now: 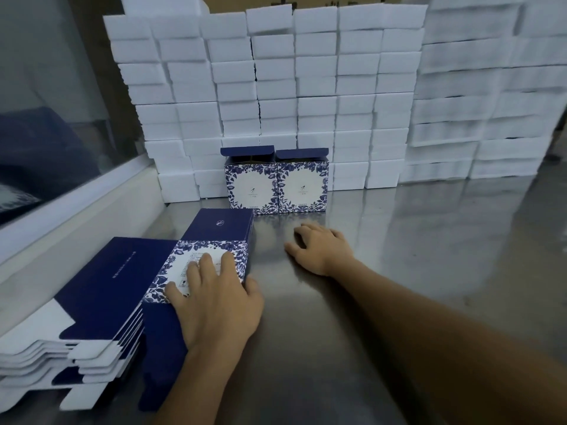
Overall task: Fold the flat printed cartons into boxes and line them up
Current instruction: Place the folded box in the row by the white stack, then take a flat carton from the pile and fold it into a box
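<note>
Flat cartons (101, 289) under left hand (214, 302), foam blocks (276, 87) behind boxes (276, 185).

Looks like a packing/assembly station in a small factory or warehouse. Evidence: stainless steel worktable (399, 271), bare and reflective, running from 6 to 3 o'clock. Wall of white foam blocks (276, 87) stacked many rows high at 12, w/ more white stacks (491, 102) at 1–2 o'clock — bulk packaging stock. Brown cardboard (306, 1) peeks over the top at 12. Pile of identical flat printed cartons (101, 302) at 8 o'clock, and two folded boxes (277, 182) side by side at 12 against the foam. Glazed partition w/ white frame (70, 191) at 9–10.
</note>
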